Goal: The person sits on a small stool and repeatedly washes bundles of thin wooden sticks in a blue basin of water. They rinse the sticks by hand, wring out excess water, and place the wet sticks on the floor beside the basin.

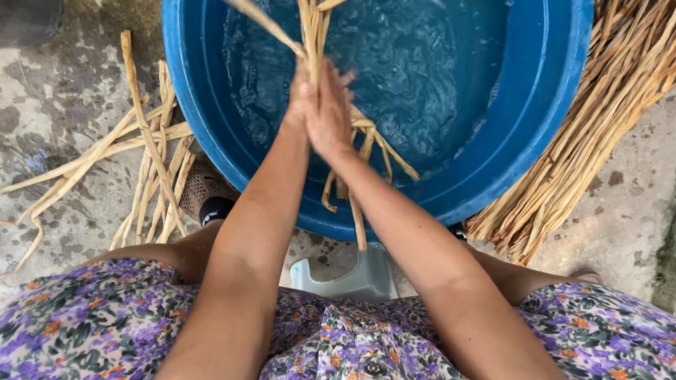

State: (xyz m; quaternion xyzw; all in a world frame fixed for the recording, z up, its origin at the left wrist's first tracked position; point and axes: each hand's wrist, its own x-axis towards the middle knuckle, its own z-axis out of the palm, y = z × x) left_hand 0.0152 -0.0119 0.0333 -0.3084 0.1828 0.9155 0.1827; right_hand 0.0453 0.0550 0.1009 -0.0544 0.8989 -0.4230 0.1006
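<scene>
A bundle of fibre strips (316,22) is clamped between the left hand (301,101) and right hand (331,117), both grips closed, above the water-filled blue tub (534,110), apparently so drips return there.

One blue tub (534,110), two hands (321,112), two piles of dried strips (619,103).

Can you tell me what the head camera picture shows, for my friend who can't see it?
Two hands, left and right, press together around tan dried strips over a blue tub of water. More strips lie on the concrete floor on both sides.
</scene>
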